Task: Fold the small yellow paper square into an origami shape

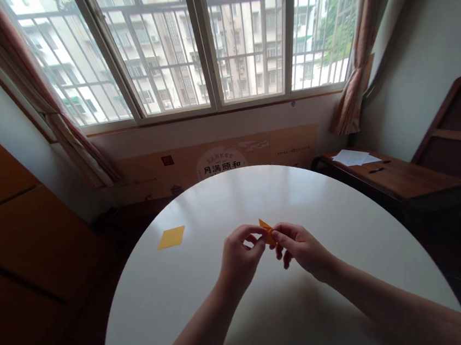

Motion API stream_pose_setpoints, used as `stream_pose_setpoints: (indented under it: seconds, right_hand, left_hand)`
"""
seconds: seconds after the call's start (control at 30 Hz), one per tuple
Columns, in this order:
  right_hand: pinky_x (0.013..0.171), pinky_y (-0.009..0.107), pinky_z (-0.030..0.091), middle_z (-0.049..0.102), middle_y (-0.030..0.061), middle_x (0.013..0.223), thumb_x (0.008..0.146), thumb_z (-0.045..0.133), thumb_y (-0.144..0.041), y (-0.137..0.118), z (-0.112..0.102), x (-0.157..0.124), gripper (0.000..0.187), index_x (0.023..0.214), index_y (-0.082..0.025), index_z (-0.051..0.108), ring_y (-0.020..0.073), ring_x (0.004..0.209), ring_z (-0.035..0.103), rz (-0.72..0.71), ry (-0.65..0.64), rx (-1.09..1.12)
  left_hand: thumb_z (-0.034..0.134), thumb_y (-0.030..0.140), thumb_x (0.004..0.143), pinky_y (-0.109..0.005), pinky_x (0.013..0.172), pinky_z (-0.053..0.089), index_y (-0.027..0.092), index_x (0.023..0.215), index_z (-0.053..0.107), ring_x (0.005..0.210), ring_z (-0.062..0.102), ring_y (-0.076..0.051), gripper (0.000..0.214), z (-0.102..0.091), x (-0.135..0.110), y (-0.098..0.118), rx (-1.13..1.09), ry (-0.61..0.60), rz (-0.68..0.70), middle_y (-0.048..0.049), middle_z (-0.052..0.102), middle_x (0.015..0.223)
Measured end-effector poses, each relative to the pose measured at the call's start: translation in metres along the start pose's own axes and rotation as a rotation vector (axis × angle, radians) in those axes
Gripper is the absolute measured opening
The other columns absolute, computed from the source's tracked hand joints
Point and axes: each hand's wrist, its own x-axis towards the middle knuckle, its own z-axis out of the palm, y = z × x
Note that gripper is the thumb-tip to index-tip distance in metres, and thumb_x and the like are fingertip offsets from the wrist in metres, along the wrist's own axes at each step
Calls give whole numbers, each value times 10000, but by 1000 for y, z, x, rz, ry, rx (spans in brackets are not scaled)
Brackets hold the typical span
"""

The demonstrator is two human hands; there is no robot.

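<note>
Above the middle of the white table [234,205], a small piece of folded orange paper [268,236] is held between both hands, one pointed corner sticking up. My left hand [242,251] pinches its left side between thumb and fingers. From the right, my right hand [298,242] grips the paper with thumb and index finger, its other fingers curled below. The fingertips hide much of the paper, so its full folded shape cannot be made out. Flat on the table to the left lies a stack or sheet of yellow-orange paper [171,237], apart from both hands.
Beyond the round table's far edge stands a printed board [252,148] under a barred window [168,53]. At the right, a wooden side table [420,174] carries white papers [354,156] and a dark pen-like item [376,170]. A brown cabinet [6,229] is at the left.
</note>
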Motion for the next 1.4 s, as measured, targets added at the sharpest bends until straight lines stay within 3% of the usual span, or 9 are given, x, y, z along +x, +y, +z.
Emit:
stream_pose_setpoints:
  seconds: [0.13, 0.27, 0.4, 0.5, 0.67, 0.93, 1.13, 1.4]
  right_hand:
    - [409, 202, 469, 627, 23, 776, 832, 661, -527, 1, 0, 1, 375, 869, -154, 665, 124, 596, 571, -21, -7, -16]
    - [411, 203, 470, 641, 35, 789, 843, 645, -505, 2, 0, 1, 365, 903, -147, 684, 130, 611, 579, -19, -4, -39]
    - [411, 206, 471, 651, 48, 809, 847, 635, -486, 3, 0, 1, 356, 927, -144, 698, 139, 623, 589, -6, -3, -69]
    - [404, 208, 465, 654, 56, 813, 850, 630, -486, 3, 0, 0, 355, 915, -145, 703, 147, 630, 594, 10, -11, -76]
    - [411, 212, 466, 669, 71, 845, 858, 622, -485, 5, -1, 1, 361, 945, -149, 722, 159, 660, 604, 7, -30, -77]
    - [407, 221, 467, 685, 81, 812, 877, 614, -514, 9, -3, 2, 423, 999, -128, 738, 162, 631, 610, -32, -28, -130]
    - [414, 218, 463, 670, 74, 822, 881, 606, -503, 7, -3, 1, 398, 959, -138, 742, 165, 649, 612, -13, -34, -106]
    - [420, 215, 456, 684, 95, 873, 884, 594, -482, 6, -5, 1, 390, 1002, -138, 734, 168, 665, 619, 24, -59, -86]
  left_hand:
    - [674, 138, 796, -208, 510, 485, 207, 782, 785, 740, 657, -160, 131, 1, 0, -4, 24, 28, 69, -70, 687, 938]
    - [670, 103, 829, -239, 574, 510, 252, 791, 798, 756, 618, -148, 200, -1, -2, -4, 212, 40, 177, -67, 625, 1024]
    - [712, 107, 829, -313, 708, 515, 287, 818, 802, 813, 563, -194, 202, -4, -2, 7, 514, 58, 289, -45, 603, 863]
    - [696, 109, 849, -321, 718, 493, 268, 814, 792, 795, 552, -204, 189, -5, -3, 13, 616, 12, 313, -39, 641, 792]
    - [666, 115, 874, -313, 729, 492, 243, 853, 771, 790, 604, -201, 166, -5, -4, 15, 598, -78, 290, -29, 734, 830]
    - [720, 225, 854, -298, 707, 497, 234, 915, 773, 799, 661, -203, 81, -6, -4, 13, 513, -115, 193, -37, 761, 910]
    - [705, 111, 827, -271, 702, 504, 227, 855, 779, 754, 663, -179, 141, -7, -2, 14, 423, -126, 153, -28, 763, 861]
    - [675, 99, 821, -266, 668, 497, 217, 819, 780, 651, 639, -158, 158, -6, 1, 10, 334, -104, 129, -17, 761, 774]
